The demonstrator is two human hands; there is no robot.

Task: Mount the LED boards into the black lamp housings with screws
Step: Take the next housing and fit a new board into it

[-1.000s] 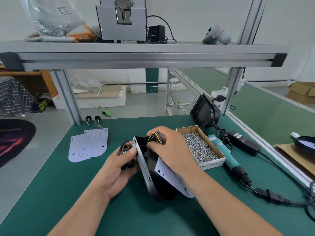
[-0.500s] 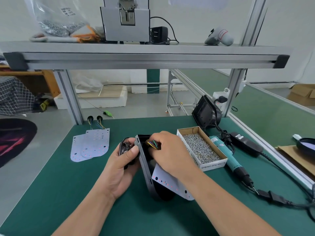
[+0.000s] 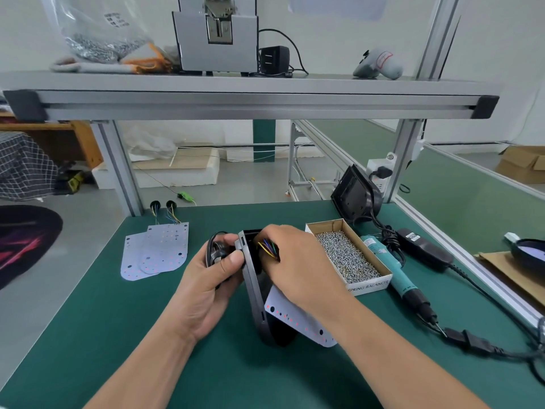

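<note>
A black lamp housing (image 3: 254,293) stands on edge at the middle of the green mat. My left hand (image 3: 206,287) grips its back and the black cable coil there, thumb on the rim. My right hand (image 3: 298,267) reaches into the housing's open side and pinches a bundle of coloured wires (image 3: 269,248). A white LED board (image 3: 298,320) hangs from those wires, leaning out of the housing under my right wrist. Two more LED boards (image 3: 156,252) lie flat at the left. A cardboard box of screws (image 3: 348,256) sits to the right.
A teal electric screwdriver (image 3: 395,276) lies right of the screw box, its cable and black power adapter (image 3: 424,249) trailing to the right edge. Another black housing (image 3: 354,196) stands at the back right. An aluminium shelf (image 3: 250,98) spans overhead.
My right hand has pushed the coloured wires further down into the housing. The housing, the left hand and the hanging board have kept their places.
</note>
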